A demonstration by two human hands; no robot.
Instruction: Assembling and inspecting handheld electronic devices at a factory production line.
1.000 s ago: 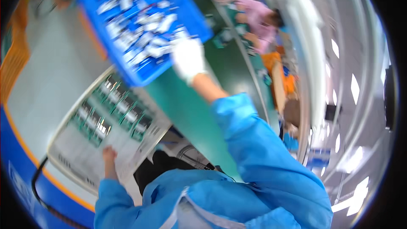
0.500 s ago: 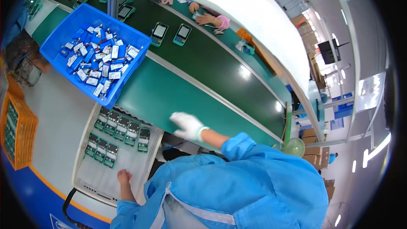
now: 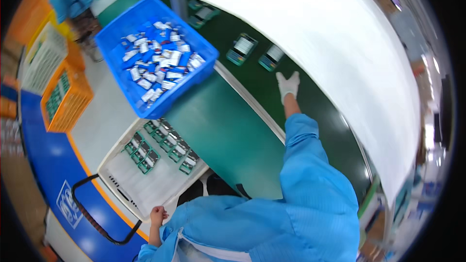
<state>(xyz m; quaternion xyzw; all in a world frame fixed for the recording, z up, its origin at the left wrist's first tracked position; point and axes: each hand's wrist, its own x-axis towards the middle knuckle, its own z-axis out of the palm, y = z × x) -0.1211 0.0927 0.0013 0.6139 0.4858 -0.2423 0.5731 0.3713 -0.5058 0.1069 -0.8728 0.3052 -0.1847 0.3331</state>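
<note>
The right hand, in a white glove at the end of a blue sleeve, is stretched far out over the dark green conveyor belt with its fingers spread flat and nothing in its grasp; it lies just short of two small flat devices in green carriers that sit side by side on the belt, the nearer one close to the fingertips, apparently laid face up so they can ride along and be picked off. The left hand, bare, sits low by the person's body with its fingers curled at the near edge of a shallow white tray; whether it truly grips the rim I cannot tell, though the placing looks like a steadying hold. In that tray, rows of similar small green-framed parts stand in neat lines at the far end, leaving the near end bare. Just beyond the tray, a deep blue plastic crate heaped with loose small white and blue pieces rests on the lighter green worktop, within easy reach. Orange crates stand farther to the left, and a broad white panel overhangs the belt.
</note>
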